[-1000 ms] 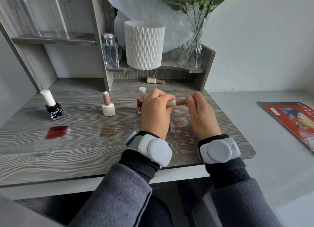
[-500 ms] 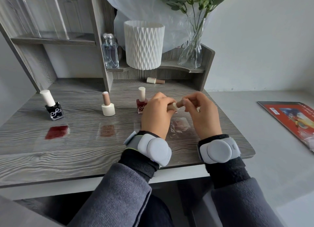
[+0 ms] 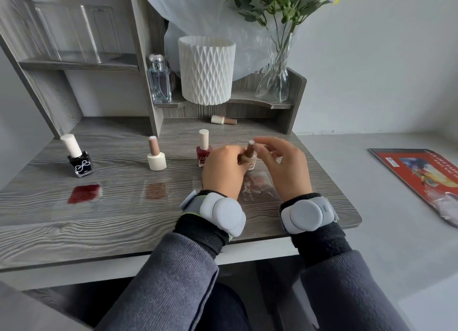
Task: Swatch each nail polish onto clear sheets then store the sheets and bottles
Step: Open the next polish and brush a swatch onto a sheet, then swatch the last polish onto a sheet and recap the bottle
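The left hand (image 3: 223, 172) gripped the cream-bodied, brown-capped nail polish bottle (image 3: 249, 154), long axis upright, just behind the clear plastic sheet (image 3: 260, 185) on the grey wooden desk (image 3: 99, 221). The right hand (image 3: 282, 167) hovered immediately right of the cap (the nearer hand), fingers loose, holding nothing.

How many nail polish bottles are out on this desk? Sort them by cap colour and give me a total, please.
Cream caps: 2, the black bottle and the red bottle.
Brown caps: 3, the standing bottle, the lying bottle at the back, and the held bottle in the left hand.
Total: 5 bottles.
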Action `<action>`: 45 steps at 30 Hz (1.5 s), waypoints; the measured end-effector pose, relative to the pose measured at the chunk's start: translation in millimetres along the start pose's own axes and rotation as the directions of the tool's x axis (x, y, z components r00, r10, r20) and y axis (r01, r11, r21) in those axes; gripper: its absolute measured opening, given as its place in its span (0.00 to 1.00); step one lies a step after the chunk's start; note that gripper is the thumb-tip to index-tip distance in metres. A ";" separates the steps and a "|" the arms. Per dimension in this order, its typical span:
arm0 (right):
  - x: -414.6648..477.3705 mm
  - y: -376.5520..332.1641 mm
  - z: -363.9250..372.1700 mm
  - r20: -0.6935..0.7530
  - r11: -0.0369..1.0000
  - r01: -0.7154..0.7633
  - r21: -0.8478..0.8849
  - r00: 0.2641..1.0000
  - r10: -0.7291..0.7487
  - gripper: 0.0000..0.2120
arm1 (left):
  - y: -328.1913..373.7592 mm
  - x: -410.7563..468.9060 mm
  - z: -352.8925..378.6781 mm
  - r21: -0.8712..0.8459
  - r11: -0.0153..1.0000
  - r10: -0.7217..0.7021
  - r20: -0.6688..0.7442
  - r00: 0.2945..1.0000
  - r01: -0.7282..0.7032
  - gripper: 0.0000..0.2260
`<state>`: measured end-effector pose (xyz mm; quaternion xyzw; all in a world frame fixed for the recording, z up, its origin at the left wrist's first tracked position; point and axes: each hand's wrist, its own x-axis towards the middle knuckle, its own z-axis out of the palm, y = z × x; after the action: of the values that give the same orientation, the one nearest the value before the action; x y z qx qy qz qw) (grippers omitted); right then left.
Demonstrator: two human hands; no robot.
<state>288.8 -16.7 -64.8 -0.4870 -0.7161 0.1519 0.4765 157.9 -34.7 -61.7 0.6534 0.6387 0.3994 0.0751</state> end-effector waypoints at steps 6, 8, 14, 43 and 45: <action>0.0 -5.4 -2.7 0.059 0.999 -0.038 -0.025 0.997 0.039 0.09 | 10.2 -1.8 -8.6 0.109 0.994 -0.029 0.085 0.996 0.020 0.14; -0.4 -11.0 -7.0 0.067 0.999 -0.036 -0.033 0.997 0.038 0.10 | 17.7 0.2 -16.1 0.159 0.987 -0.039 0.116 0.993 0.020 0.21; 26.8 -24.9 -14.2 0.112 0.997 -0.067 -0.045 0.991 0.072 0.14 | 41.4 33.9 -51.8 0.089 0.996 -0.001 0.038 0.999 -0.002 0.19; 178.7 19.4 78.2 0.576 0.942 0.046 -0.332 0.801 0.164 0.14 | -26.5 156.5 -29.8 0.511 0.847 -0.295 0.682 0.669 -0.147 0.26; 185.2 23.9 87.8 0.606 0.918 0.063 -0.392 0.769 0.206 0.16 | -31.2 160.5 -23.7 0.527 0.842 -0.304 0.641 0.705 -0.117 0.25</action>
<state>215.8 172.3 -25.9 -0.5191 -0.8303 0.1801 0.0930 97.5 104.5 3.6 0.7145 0.6790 -0.0772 0.1499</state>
